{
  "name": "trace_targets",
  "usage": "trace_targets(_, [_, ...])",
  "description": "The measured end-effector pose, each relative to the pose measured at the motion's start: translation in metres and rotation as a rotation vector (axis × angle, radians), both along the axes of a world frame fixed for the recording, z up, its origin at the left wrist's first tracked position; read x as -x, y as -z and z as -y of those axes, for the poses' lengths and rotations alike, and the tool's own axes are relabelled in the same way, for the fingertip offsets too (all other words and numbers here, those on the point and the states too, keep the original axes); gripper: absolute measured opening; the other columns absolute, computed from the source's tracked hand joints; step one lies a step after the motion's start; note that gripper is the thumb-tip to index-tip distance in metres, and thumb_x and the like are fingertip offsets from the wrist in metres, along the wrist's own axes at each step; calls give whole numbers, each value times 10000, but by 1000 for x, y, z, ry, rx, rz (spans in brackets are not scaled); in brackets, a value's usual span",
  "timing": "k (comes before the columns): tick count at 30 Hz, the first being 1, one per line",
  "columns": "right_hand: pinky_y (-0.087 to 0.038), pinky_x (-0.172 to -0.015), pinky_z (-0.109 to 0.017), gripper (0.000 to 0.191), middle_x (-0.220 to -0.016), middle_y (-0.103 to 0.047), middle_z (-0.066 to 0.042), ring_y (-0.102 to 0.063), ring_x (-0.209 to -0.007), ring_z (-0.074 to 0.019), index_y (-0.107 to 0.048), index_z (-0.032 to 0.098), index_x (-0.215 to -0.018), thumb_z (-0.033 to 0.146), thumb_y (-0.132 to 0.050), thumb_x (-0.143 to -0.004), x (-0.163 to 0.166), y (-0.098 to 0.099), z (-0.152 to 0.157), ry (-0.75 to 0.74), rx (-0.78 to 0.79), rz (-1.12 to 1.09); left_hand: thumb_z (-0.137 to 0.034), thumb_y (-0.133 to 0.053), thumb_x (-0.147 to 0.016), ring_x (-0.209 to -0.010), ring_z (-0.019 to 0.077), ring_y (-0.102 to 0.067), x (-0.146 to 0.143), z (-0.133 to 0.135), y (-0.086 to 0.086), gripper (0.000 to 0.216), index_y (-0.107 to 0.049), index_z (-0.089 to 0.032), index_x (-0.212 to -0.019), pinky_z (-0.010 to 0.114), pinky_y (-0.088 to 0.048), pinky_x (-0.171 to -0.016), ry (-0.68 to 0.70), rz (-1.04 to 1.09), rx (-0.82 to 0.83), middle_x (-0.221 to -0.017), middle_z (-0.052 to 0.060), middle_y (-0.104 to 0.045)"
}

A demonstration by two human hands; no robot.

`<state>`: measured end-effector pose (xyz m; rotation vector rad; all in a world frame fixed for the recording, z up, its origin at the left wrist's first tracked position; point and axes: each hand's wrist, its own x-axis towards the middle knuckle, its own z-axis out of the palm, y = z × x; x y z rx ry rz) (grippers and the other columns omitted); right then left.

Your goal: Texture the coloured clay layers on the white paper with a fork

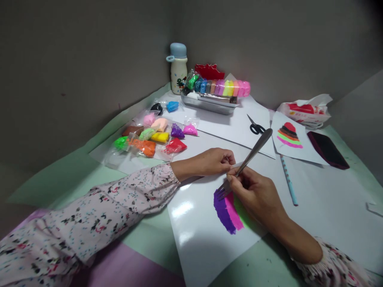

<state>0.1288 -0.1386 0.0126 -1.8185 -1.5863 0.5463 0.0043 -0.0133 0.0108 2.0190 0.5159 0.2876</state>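
My right hand (254, 193) is closed around a metal fork (248, 159), whose tines touch the top of a purple clay band (222, 212) on a white sheet (197, 235). Beside the purple lie a pink band (233, 213) and a green band, partly hidden under my right hand. My left hand (211, 161) rests on the sheet's upper edge, fingers curled and pressed down, just left of the fork.
Small bags of coloured clay (149, 137) lie at the left. A metal tray (209, 103) with clay packs and a bottle (178, 69) stand at the back. Scissors (256, 127), a striped clay picture (289, 135), a blue pencil (289, 179) and a dark case (327, 150) lie to the right.
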Motion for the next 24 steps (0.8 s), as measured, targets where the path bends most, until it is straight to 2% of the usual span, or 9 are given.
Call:
trace_targets(12, [-370, -509, -244, 205, -582, -545, 27, -467, -517, -117, -661, 177, -854, 341, -538, -857, -1, -3, -1, 50, 20, 16, -230, -532, -824, -708, 126, -566, -1, -1, 2, 120, -602, -140, -861, 239, -410, -648, 3, 14, 5, -776, 16, -652])
trace_targets(20, [-358, -480, -232, 196, -545, -506, 38, -445, -487, -109, -660, 186, -813, 342, -546, -848, -1, -6, 0, 91, 8, 10, -275, -547, -826, -670, 113, -523, -1, -2, 4, 140, -595, -146, -850, 225, -378, -613, 7, 27, -6, -729, -1, -614])
trace_targets(24, [-373, -498, -234, 203, -588, -533, 28, -461, -513, -114, -657, 193, -849, 363, -546, -854, -5, -7, 1, 103, 2, -37, -295, -549, -826, -653, 112, -508, 0, -2, 4, 154, -591, -148, -843, 224, -364, -593, 14, 30, -8, -710, -7, -606])
